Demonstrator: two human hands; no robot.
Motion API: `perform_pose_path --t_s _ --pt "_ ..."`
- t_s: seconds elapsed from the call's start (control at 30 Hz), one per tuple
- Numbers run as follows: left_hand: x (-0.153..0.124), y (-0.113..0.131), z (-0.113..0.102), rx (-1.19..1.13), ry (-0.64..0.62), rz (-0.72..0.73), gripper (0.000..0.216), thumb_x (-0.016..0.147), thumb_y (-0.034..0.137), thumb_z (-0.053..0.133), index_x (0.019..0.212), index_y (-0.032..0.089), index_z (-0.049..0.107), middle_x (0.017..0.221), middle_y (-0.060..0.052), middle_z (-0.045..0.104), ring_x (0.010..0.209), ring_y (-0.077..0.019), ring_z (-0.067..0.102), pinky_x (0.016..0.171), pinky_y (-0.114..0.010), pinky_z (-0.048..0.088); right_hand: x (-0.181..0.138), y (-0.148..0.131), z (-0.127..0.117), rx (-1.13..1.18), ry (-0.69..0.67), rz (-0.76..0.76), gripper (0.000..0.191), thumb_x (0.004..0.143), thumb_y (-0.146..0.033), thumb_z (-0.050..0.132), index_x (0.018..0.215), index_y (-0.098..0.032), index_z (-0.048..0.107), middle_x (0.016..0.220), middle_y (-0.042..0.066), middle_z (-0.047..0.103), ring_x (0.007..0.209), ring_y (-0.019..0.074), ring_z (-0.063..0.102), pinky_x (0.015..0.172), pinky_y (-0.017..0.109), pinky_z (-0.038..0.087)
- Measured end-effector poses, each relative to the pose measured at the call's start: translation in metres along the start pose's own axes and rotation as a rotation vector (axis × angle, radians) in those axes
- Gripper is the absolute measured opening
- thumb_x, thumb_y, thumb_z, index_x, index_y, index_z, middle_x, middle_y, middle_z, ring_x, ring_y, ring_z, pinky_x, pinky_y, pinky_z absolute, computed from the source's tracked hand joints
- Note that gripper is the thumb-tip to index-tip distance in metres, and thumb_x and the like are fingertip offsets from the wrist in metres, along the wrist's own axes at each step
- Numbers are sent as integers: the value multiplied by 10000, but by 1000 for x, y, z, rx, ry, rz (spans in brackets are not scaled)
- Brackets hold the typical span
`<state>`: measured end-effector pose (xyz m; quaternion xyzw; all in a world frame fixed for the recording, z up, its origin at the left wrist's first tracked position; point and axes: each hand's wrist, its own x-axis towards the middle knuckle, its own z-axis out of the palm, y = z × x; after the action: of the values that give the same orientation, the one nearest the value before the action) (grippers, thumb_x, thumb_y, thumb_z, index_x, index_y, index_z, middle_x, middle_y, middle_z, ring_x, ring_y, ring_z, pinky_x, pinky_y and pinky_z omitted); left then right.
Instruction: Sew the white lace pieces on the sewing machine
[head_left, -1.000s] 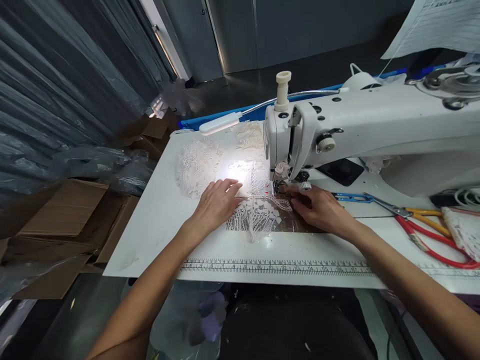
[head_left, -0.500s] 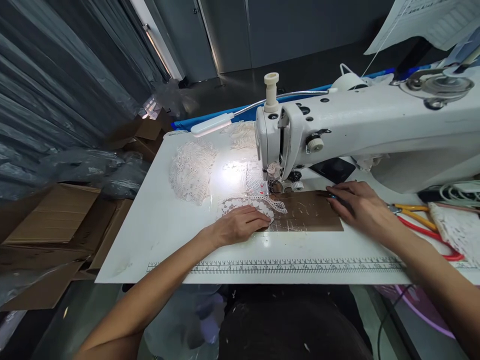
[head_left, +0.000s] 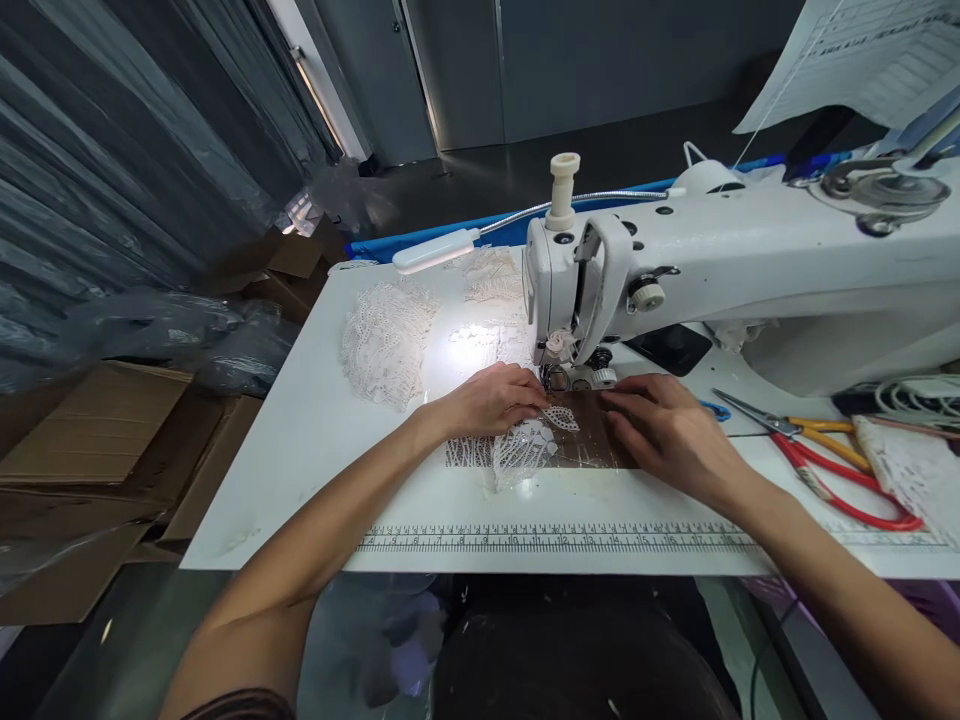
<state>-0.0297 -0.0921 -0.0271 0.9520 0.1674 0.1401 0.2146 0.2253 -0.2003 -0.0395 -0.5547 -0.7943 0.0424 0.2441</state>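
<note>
My left hand [head_left: 501,400] has its fingers closed on the edge of a white lace piece [head_left: 521,452], just left of the presser foot [head_left: 556,378]. The lace lies over a brown sheet [head_left: 592,440], and a small lace tip [head_left: 562,418] shows right of my left fingertips. My right hand [head_left: 664,430] lies on the sheet's right part, fingers stretched out and thumb apart, holding nothing visible. Above both hands stands the white sewing machine [head_left: 720,250]. A small blue-handled tool [head_left: 716,410] lies on the table beside my right hand, partly hidden.
Lace heaps [head_left: 390,340] lie at the table's left, under a lamp [head_left: 436,252]. Red-handled scissors [head_left: 847,480] and an orange-handled tool [head_left: 832,440] lie at the right. A ruler strip [head_left: 555,538] runs along the front edge. Cardboard boxes [head_left: 105,430] stand at left.
My right hand has let go of the small blue-handled tool and moved left onto the sheet. My left hand has moved up toward the presser foot. The lace and sheet have shifted left.
</note>
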Motion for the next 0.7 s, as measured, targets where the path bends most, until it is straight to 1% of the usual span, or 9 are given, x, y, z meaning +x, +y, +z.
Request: perform_pose_path --t_s 0.1,0.2,0.3,0.33,0.4,0.5,0.6,0.63,0.7 --pt "7 -9 1 0 -29 -9 131 888 241 610 962 205 712 1017 -68 650 948 -167 609 845 -323 527 9 -20 6 124 -25 -21 351 933 -305 428 1161 -163 654 1133 143 595 1054 279 566 899 432 498" --pt "8 -9 2 11 -14 33 173 925 231 541 897 170 700 965 -71 656 917 -161 605 852 -321 501 17 -34 14 234 -85 -28 362 926 -358 470 1200 -184 629 1160 130 595 1073 269 572 930 427 488" --pt "6 -4 -4 23 -45 30 206 957 239 476 922 166 666 896 -48 670 831 -145 605 854 -335 477 29 -46 20 327 -160 -15 396 889 -443 541 1195 -204 618 1181 124 602 1093 287 565 919 441 482" --pt "4 -2 -7 20 -56 16 212 964 251 466 931 167 658 860 -38 672 788 -138 601 844 -337 474 33 -50 21 364 -177 3 363 883 -442 548 1149 -211 635 1156 116 618 1063 285 579 891 437 488" --pt "0 1 -15 -15 -65 -15 212 968 270 465 963 166 649 827 -29 678 744 -133 599 822 -334 475 40 -56 21 470 -211 56 249 897 -392 521 983 -211 670 1070 93 649 949 249 616 818 396 493" --pt "-10 4 -26 -170 -59 -68 194 945 276 519 1044 168 646 872 -41 697 777 -131 624 759 -287 494 46 -60 20 630 -292 145 239 913 -332 472 787 -198 625 860 42 651 737 167 597 678 315 461" --pt "-19 3 -35 -329 -54 -132 195 930 275 542 1040 173 667 888 -52 697 764 -115 627 675 -234 497 44 -61 21 694 -377 222 241 919 -363 471 782 -195 578 681 -5 569 598 125 502 551 271 383" --pt "-21 2 -37 -350 -55 -158 202 934 280 532 1025 169 674 866 -50 692 728 -107 617 641 -222 489 43 -61 22 716 -395 240 246 922 -375 469 788 -194 567 652 -14 542 578 118 481 531 264 365" --pt "-22 1 -42 -339 -70 -215 232 947 297 501 1010 156 673 796 -37 678 636 -89 578 564 -197 452 41 -63 26 819 -430 272 241 925 -398 474 823 -192 548 634 -22 519 562 112 484 523 257 373"
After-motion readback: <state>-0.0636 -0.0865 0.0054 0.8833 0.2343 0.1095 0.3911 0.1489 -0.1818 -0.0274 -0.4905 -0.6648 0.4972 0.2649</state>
